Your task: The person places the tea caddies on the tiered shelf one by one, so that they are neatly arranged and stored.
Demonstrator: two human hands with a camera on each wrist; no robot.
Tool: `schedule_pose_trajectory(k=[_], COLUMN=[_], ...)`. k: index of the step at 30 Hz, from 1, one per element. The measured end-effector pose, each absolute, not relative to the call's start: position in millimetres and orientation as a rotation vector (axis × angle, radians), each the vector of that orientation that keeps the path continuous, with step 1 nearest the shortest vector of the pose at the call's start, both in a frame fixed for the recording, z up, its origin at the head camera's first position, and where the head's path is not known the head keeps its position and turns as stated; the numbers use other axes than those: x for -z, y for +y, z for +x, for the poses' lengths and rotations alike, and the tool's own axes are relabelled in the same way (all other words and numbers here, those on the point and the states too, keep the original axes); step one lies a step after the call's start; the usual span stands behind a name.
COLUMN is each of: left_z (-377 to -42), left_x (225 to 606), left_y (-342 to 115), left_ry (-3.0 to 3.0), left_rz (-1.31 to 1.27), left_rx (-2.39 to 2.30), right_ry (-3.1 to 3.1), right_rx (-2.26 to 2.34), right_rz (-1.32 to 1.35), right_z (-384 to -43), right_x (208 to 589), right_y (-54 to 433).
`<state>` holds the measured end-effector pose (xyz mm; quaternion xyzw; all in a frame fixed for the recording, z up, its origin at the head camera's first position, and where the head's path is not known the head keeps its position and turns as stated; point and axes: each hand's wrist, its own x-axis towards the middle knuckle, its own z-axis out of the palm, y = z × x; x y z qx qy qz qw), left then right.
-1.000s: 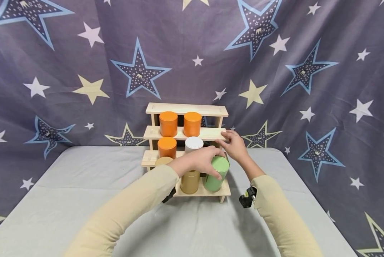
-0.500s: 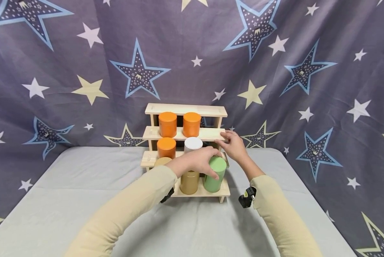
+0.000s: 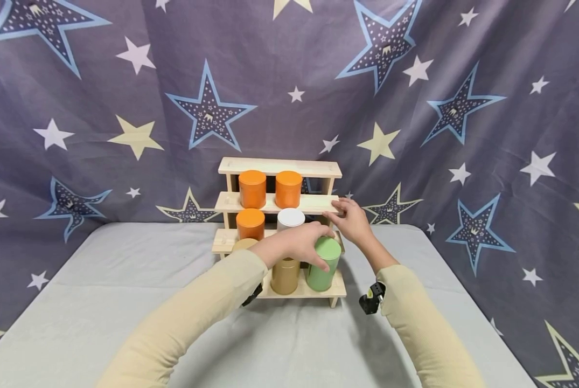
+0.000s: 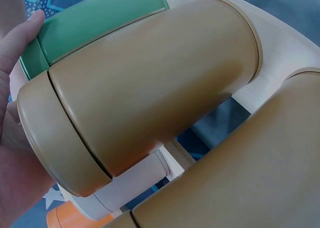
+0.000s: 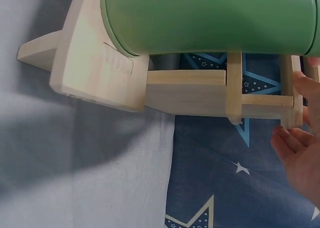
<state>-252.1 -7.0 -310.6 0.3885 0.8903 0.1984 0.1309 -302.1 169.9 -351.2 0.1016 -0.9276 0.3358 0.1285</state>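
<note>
A green canister (image 3: 324, 272) stands at the right end of the lowest tier of a stepped wooden rack (image 3: 315, 203). My left hand (image 3: 302, 242) grips it around the lid, thumb on the near side; the far fingers are partly hidden. Beside it stands a gold canister (image 4: 150, 82), with another gold one (image 4: 250, 163) further along the same tier. My right hand (image 5: 304, 158) holds the right end of a higher tier, thumb above and fingertips at the board's edge.
Two orange canisters (image 3: 252, 189) stand on the tier below the top. One tier down are another orange canister (image 3: 250, 223) and a white canister (image 3: 291, 216), partly behind my left arm. A star-printed curtain (image 3: 270, 81) hangs behind the cloth-covered table (image 3: 139, 258).
The green canister, leaning slightly to the right a second ago, now stands more upright, its lid shifted a little left with my left hand. My right hand keeps its place on the rack.
</note>
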Motion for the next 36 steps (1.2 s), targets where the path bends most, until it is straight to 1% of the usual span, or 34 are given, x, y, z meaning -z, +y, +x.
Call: schedule_pose_trajectory(k=[9,14,22,26,32,36], left_z=[-251,-251,-252,-251,-253,-252], left_x=[307,299,289,280,266,259], left_y=[-10,-13,-21,-26,-41,-61], left_ry=[2.589,2.576,2.591,2.608,2.669,2.722], left_rz=[1.137,1.125,1.195,1.176,1.112,1.074], left_rx=[-0.593,-0.639,-0.713,-0.744,-0.824,-0.92], right_ry=[-2.689,-2.696,-2.692,-2.706,-2.696,-2.68], right_rx=[-0.971,-0.962,-0.957,-0.94,-0.953,-1.023], right_rz=[0.307,0.312,0.323,0.339,0.346,0.306], right_z=[-302,-302,-306,-308,-307,-303], right_x=[352,350,350,350,350,349], right_y=[168,166,166,167,172,181])
